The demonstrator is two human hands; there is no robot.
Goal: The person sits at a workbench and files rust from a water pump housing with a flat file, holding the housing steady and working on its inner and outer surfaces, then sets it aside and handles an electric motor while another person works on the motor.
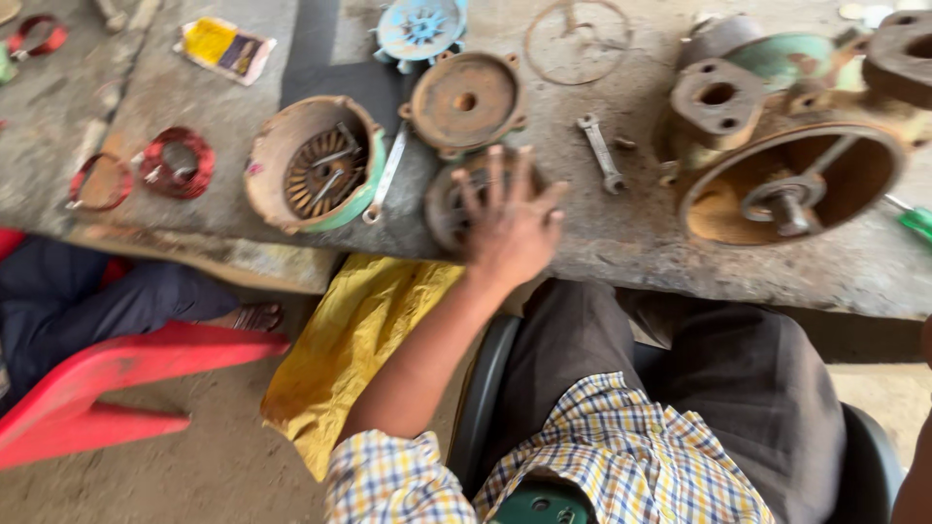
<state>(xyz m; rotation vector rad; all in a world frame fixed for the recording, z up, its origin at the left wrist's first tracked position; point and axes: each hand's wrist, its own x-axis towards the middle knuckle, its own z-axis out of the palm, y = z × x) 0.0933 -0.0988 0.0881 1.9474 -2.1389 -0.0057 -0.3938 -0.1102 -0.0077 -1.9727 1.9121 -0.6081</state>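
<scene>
The left hand (510, 228) reaches out over the near edge of the worn workbench (621, 247), fingers (496, 175) spread wide and flat — not pinching anything. It lies on top of a round, rusty motor end cover (449, 202), which sits on the bench just below a second rusty end cover (464, 100) with lugs round its rim. The covered piece lies directly under the palm and fingers, showing only to the left of the hand; being a disc lying flat, it has no long axis to speak of, and its face turns up toward the camera. The picture is blurred here, so whether the fingertips press its rim or merely rest on it I cannot tell.

The right hand is hardly in view — only a sliver of forearm at the right border — so the left is plainly the nearer one.

Just left of the hand a ring spanner (385, 175) runs from near-left to far-right, leaning against a motor housing (313, 163) with a green rim. An open-ended spanner (601, 152) lies to the right, its long axis running away from the person. Further right stands a large pump casing (791, 175). Two red copper coils (177, 161) lie at the left.
</scene>
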